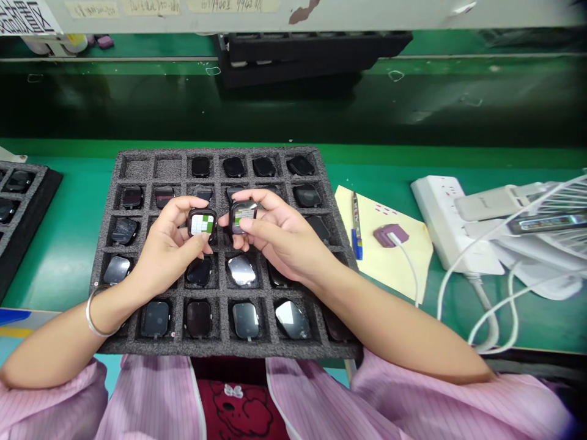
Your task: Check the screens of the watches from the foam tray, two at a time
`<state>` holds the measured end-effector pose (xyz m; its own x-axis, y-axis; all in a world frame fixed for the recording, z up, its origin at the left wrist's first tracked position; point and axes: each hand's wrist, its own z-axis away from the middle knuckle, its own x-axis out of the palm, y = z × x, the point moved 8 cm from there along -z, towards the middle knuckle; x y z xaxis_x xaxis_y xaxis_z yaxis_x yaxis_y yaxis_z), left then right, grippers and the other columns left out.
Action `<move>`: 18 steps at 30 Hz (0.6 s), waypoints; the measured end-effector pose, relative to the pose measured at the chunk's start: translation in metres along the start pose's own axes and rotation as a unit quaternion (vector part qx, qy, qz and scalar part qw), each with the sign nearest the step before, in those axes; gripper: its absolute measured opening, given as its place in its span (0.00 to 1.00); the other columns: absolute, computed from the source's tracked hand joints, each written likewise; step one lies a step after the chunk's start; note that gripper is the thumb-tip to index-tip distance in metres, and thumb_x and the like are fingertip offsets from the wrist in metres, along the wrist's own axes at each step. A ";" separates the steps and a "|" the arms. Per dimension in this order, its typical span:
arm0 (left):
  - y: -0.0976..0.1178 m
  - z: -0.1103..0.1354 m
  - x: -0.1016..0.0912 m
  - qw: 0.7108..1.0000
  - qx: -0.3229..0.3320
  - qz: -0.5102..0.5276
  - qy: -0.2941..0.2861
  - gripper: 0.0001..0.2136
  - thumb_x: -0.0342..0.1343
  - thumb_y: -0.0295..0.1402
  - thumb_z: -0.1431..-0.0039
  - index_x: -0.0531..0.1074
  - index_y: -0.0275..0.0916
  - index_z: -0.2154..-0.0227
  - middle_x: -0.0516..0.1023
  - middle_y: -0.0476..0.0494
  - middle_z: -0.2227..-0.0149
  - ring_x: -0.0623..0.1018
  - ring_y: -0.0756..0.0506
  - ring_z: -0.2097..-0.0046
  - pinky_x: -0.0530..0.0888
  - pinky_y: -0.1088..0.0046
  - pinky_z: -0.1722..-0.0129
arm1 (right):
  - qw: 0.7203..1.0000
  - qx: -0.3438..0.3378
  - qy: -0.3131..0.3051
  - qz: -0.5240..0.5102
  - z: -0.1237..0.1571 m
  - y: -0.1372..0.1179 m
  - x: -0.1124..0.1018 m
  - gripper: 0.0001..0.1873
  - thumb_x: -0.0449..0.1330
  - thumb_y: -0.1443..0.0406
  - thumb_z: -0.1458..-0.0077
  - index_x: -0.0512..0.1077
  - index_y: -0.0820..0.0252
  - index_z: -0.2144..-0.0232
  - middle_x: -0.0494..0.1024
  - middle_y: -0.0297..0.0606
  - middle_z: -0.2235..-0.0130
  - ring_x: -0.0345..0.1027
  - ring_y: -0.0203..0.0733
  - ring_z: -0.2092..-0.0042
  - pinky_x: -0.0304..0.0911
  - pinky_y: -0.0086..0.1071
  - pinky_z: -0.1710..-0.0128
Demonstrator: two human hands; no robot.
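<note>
My left hand [169,244] is closed round the edges of a smartwatch without a strap [202,223], its lit screen showing white and green blocks. A second lit smartwatch [243,217] is gripped between the thumb and fingers of my right hand [279,235], its screen also white and green. The two watches are side by side, a small gap between them. Both hands are above a dark foam tray [220,351] whose compartments hold several watch bodies with dark screens, such as one at the front [246,319]. My hands and forearms cover some compartments.
Right of the tray, a yellow paper [389,269] bears a marker [356,226] and a purple charger block [391,235] with a white cable. Further right are a white power strip [452,226] and a white fan [554,244]. Another foam tray [32,226] stands at left; a shelf edge [339,18] crosses the top.
</note>
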<state>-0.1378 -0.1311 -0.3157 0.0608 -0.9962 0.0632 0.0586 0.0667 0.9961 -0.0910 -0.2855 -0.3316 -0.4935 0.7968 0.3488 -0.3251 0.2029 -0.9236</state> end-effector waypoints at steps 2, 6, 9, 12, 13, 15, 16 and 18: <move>-0.001 -0.001 0.001 1.000 -0.001 0.005 -0.004 0.22 0.67 0.27 0.48 0.69 0.43 0.51 0.80 0.49 0.58 0.80 0.53 0.71 0.77 0.80 0.73 | 1.000 -0.005 -0.003 0.001 0.000 -0.001 0.001 0.26 0.71 0.64 0.49 0.68 0.53 0.48 0.83 0.32 0.60 0.73 0.35 0.69 0.69 0.31 0.68; 0.000 -0.001 0.003 1.000 0.000 0.021 -0.012 0.25 0.65 0.24 0.51 0.69 0.44 0.50 0.80 0.49 0.56 0.79 0.54 0.70 0.78 0.79 0.69 | 1.000 -0.006 -0.006 -0.007 0.000 -0.001 0.002 0.27 0.69 0.67 0.49 0.68 0.53 0.47 0.83 0.32 0.60 0.74 0.35 0.68 0.71 0.31 0.66; 0.001 -0.001 0.004 1.000 0.003 0.023 -0.015 0.25 0.65 0.23 0.52 0.69 0.44 0.50 0.80 0.50 0.56 0.79 0.54 0.69 0.78 0.79 0.68 | 1.000 -0.011 -0.010 -0.011 0.000 -0.001 0.003 0.26 0.70 0.65 0.48 0.68 0.54 0.48 0.83 0.32 0.60 0.74 0.34 0.69 0.71 0.31 0.66; 0.000 -0.001 0.001 1.000 -0.005 0.008 0.002 0.22 0.67 0.26 0.49 0.69 0.43 0.52 0.80 0.50 0.59 0.80 0.53 0.70 0.77 0.79 0.71 | 1.000 -0.010 -0.009 -0.006 0.000 0.000 0.002 0.26 0.72 0.62 0.46 0.68 0.54 0.48 0.83 0.33 0.60 0.73 0.34 0.69 0.70 0.31 0.67; 0.000 -0.001 0.000 1.000 -0.009 0.003 0.010 0.20 0.67 0.28 0.48 0.69 0.43 0.53 0.80 0.51 0.60 0.79 0.53 0.71 0.76 0.79 0.72 | 1.000 -0.009 -0.008 -0.003 0.000 0.000 0.002 0.26 0.72 0.62 0.46 0.68 0.54 0.48 0.83 0.33 0.60 0.73 0.35 0.69 0.70 0.31 0.67; -0.002 0.000 -0.003 1.000 -0.018 0.000 0.022 0.16 0.68 0.33 0.44 0.69 0.43 0.56 0.78 0.52 0.63 0.78 0.54 0.74 0.74 0.80 0.76 | 1.000 -0.007 -0.009 0.000 0.000 0.000 0.002 0.26 0.71 0.64 0.47 0.68 0.54 0.48 0.83 0.34 0.58 0.74 0.35 0.68 0.70 0.32 0.66; -0.002 -0.001 -0.003 0.999 -0.020 0.003 0.025 0.15 0.68 0.35 0.43 0.69 0.42 0.57 0.77 0.53 0.65 0.77 0.54 0.76 0.72 0.81 0.77 | 1.000 -0.006 -0.011 0.000 0.001 0.000 0.002 0.26 0.70 0.65 0.47 0.68 0.54 0.48 0.84 0.34 0.58 0.75 0.35 0.68 0.70 0.32 0.66; -0.002 -0.001 -0.004 0.999 -0.020 0.011 0.029 0.15 0.69 0.37 0.43 0.69 0.42 0.59 0.76 0.54 0.67 0.75 0.55 0.77 0.70 0.82 0.79 | 1.000 -0.005 -0.016 -0.002 0.001 0.000 0.003 0.26 0.69 0.66 0.48 0.68 0.54 0.48 0.84 0.34 0.58 0.75 0.35 0.68 0.70 0.31 0.66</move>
<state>-0.1373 -0.1269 -0.3184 0.1202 -0.9896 0.0794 0.0973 0.0913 0.9911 -0.0932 -0.2838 -0.3302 -0.5168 0.7778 0.3578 -0.3201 0.2121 -0.9233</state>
